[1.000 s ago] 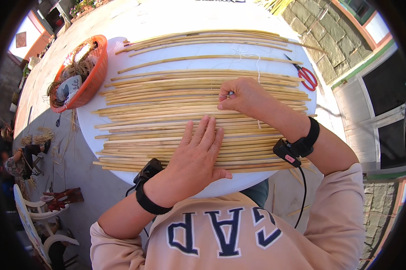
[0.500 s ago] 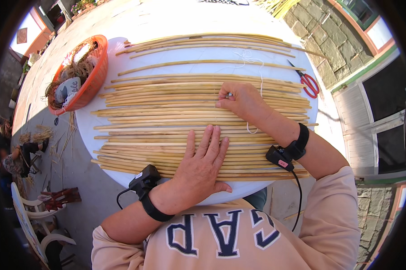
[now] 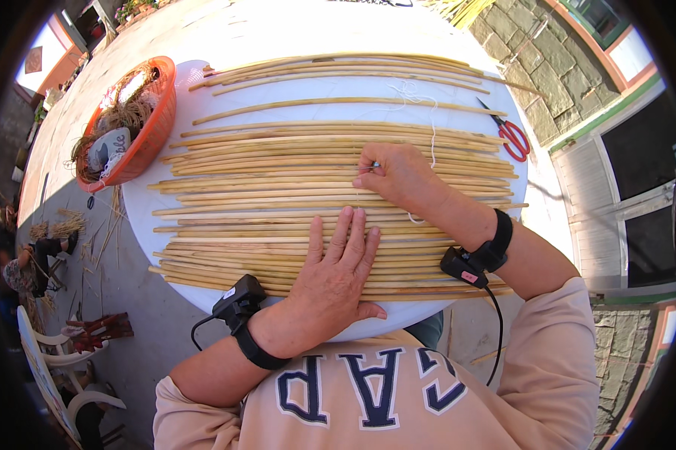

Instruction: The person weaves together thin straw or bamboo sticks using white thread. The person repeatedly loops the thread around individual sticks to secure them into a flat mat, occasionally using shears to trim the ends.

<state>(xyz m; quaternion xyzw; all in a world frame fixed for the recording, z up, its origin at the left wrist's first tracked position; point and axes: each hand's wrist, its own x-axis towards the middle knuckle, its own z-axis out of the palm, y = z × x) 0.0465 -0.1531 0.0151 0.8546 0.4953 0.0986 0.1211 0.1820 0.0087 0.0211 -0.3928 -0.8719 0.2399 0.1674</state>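
Note:
Many pale reed sticks (image 3: 255, 184) lie side by side across the white oval table (image 3: 146, 217). My left hand (image 3: 330, 281) rests palm down on the lower sticks, fingers stretched and slightly apart. Above it and to the right, my right hand (image 3: 390, 172) pinches a small shiny piece (image 3: 375, 166), perhaps metal, over the middle sticks; a fine thread seems to run downward from there. A white string (image 3: 433, 131) lies loose across the upper sticks and under my right hand. Red-handled scissors (image 3: 515, 141) lie at the table's right.
An orange basket (image 3: 146, 139) of fibre and string sits at the table's upper left. A white plastic chair (image 3: 90, 399) stands lower left, and a seated person (image 3: 41, 259) is beside straw scattered on the ground. A stone wall and door (image 3: 615, 187) are at right.
Compared with a second ago, both hands sit somewhat lower in the picture, and my right hand is slightly further left, still pinching. My left hand remains spread on the sticks.

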